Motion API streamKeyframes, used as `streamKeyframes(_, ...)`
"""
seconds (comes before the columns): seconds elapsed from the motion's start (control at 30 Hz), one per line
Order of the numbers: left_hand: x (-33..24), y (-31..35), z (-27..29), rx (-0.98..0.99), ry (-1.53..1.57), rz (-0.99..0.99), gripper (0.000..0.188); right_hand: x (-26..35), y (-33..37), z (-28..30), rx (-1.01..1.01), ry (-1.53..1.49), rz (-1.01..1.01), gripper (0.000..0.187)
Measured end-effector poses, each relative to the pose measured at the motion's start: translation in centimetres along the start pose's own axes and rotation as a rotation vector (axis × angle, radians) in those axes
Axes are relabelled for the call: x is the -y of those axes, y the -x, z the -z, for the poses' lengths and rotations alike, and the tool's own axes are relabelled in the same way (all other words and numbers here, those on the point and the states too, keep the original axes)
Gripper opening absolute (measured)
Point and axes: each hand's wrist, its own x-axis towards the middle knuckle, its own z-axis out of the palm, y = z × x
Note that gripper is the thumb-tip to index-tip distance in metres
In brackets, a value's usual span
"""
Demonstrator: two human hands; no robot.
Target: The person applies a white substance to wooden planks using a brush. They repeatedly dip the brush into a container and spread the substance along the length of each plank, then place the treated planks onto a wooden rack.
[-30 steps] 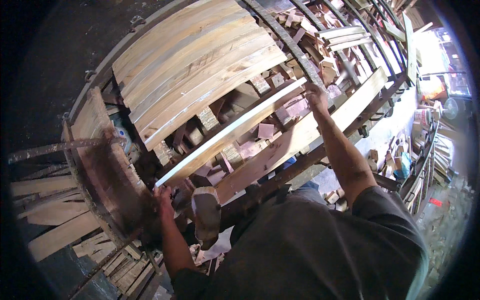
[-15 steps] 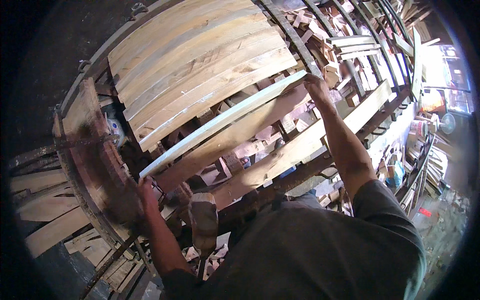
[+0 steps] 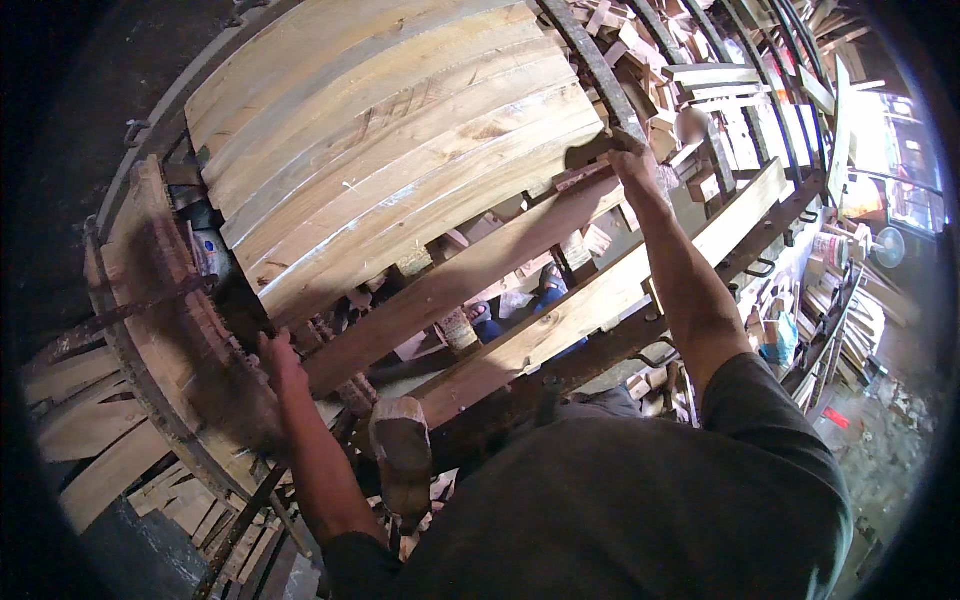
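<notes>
Several pale wooden boards lie side by side as a wide panel (image 3: 400,130). The nearest board (image 3: 440,225) rests flat against the others, its near edge toward me. My left hand (image 3: 282,362) is at the panel's near left corner, fingertips up and apart, by that board's end. My right hand (image 3: 632,165) is beside the board's right end, next to a dark metal bar (image 3: 597,75), fingers loosely bent with no board visibly gripped. Between my arms lie a brown board (image 3: 470,275) and a lighter board (image 3: 540,345), both apart from the panel.
A block-headed mallet or brush-like wooden tool (image 3: 402,450) stands near my body. Dark metal bars cross the rack at right, over wood offcuts (image 3: 650,75). More planks (image 3: 100,420) lie at lower left. A white fan (image 3: 888,246) stands at far right. Feet show below the rack.
The board held tilted between both hands has gone down flat against the panel's near edge. My left hand has moved slightly up and left; my right hand has shifted only slightly.
</notes>
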Motion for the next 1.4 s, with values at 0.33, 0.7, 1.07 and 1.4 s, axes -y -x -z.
streamKeyframes(0.33,2.7,-1.7,-0.3,-0.032,0.281,-0.03,0.039,0.8,1.1,-0.2,-0.008,-0.185,-0.038,0.058)
streamKeyframes(0.7,5.3,-3.9,0.1,0.058,-0.077,-0.073,0.042,-0.9,-0.3,1.9,0.369,-0.17,0.013,0.033)
streamKeyframes(1.07,0.5,2.2,-1.3,-0.105,0.147,-0.116,0.06,-5.7,-3.1,2.6,0.174,-0.08,0.175,0.058)
streamKeyframes(1.4,1.1,1.7,-0.4,-0.004,-0.118,-0.243,0.065,-7.4,-4.8,4.0,0.173,-0.015,0.088,0.045)
